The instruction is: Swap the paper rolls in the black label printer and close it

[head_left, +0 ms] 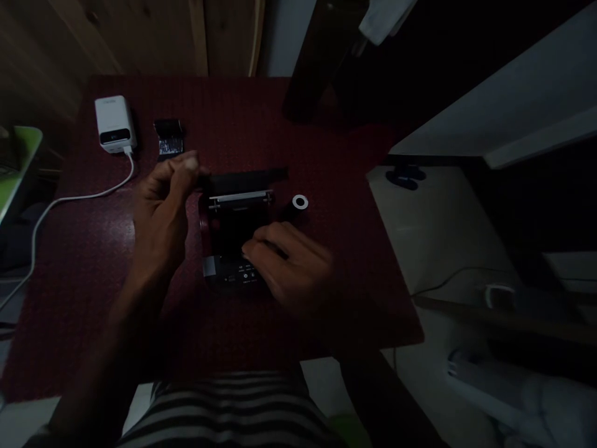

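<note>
A small black device (236, 239) with its lid (247, 180) swung open lies in the middle of the dark red table (84, 267). My left hand (163, 211) is curled at the device's left side, thumb and fingers pinched near the lid's left end. My right hand (289, 264) rests on the front right of the device, fingers pressed on its body. A small white ring-shaped roll (299, 202) lies just right of the lid. The scene is dim.
A white power bank (114, 122) with a white cable (60, 202) sits at the far left of the table. A small black part (168, 138) lies beside it. A beige surface (420, 230) stands to the right of the table.
</note>
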Available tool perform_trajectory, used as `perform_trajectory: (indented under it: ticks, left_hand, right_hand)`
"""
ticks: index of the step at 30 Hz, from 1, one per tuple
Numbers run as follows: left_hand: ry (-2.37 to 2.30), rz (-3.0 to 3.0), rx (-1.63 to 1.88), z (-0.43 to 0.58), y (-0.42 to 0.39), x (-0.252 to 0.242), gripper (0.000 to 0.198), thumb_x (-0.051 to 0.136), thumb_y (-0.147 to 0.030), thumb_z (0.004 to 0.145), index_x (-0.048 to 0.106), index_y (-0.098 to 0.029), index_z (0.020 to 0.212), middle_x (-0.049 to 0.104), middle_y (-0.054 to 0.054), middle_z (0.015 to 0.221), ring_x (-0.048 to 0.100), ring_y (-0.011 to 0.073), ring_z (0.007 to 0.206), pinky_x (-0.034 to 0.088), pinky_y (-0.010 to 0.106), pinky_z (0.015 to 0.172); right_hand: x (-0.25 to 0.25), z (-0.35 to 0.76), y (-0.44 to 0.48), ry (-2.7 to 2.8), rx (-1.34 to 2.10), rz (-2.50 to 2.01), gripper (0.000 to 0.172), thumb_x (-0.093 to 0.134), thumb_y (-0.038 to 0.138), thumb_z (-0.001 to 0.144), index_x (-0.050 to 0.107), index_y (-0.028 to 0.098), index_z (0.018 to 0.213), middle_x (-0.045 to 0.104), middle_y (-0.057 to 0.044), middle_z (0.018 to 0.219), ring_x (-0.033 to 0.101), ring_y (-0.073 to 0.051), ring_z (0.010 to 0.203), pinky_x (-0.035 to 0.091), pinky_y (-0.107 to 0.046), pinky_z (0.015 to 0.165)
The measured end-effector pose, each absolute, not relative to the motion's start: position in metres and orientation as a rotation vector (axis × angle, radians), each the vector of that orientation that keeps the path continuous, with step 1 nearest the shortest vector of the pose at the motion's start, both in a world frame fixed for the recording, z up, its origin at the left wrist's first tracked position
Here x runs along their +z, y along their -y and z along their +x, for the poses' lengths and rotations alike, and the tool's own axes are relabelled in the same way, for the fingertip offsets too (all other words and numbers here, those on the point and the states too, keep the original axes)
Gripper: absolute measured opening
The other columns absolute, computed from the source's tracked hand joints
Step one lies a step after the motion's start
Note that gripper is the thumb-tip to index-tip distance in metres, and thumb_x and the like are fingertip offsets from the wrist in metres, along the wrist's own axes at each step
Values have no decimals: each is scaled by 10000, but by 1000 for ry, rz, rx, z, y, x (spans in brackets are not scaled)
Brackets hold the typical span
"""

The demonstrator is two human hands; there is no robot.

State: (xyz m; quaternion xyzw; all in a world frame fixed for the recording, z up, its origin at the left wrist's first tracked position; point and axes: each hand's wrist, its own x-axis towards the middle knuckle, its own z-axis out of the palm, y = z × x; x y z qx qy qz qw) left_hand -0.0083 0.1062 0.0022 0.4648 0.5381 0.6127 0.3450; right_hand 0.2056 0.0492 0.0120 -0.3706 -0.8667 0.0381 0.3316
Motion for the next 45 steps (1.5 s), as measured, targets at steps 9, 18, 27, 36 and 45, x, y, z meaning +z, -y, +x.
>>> perform_trajectory:
  ticks: [9,18,27,36,45]
  left_hand:
    - [-1418,1007,1307,-8,-35,-18,677,981,-444,905,746,-307,1526,752,78,1629,717,354,1510,655,474,1190]
    - [-1368,958,1223,-2,-24,-20,559,906,-476,1002,767,-329,1524,714,68,1685,711,357,1527,634,455,1227]
    - [-1402,955,1161,0,-23,-11,624,894,-467,1024,719,-352,1611,708,62,1693,715,362,1522,652,466,1214]
    - [-1402,857,1186,-6,2,-18,612,891,-376,982,772,-405,1582,737,48,1664,686,397,1568,687,494,1167]
    - [-1428,774,1217,3,-1,-13,587,812,-276,967,775,-368,1546,756,39,1629,715,356,1523,677,454,1158]
  right_hand:
    - [17,214,-27,2376,-81,-1018,328,575,77,1195,867,164,1074,919,-72,1109,785,-165,877,619,-317,759]
    - [9,214,-27,2279,70,-1123,189,670,176,1176,830,203,1078,893,-119,1402,842,-293,1343,672,-464,1127]
    - [6,215,-26,2257,247,-1168,151,654,203,1185,798,161,1173,892,-144,1395,832,-292,1377,665,-437,1159]
    - [-20,235,-4,1745,429,-1325,434,784,270,1109,698,312,1532,854,-107,1457,821,-310,1362,697,-542,1124]
    - [-55,223,25,1472,925,-1493,599,773,561,1107,659,277,1622,855,-158,1450,856,-337,1283,704,-544,1086]
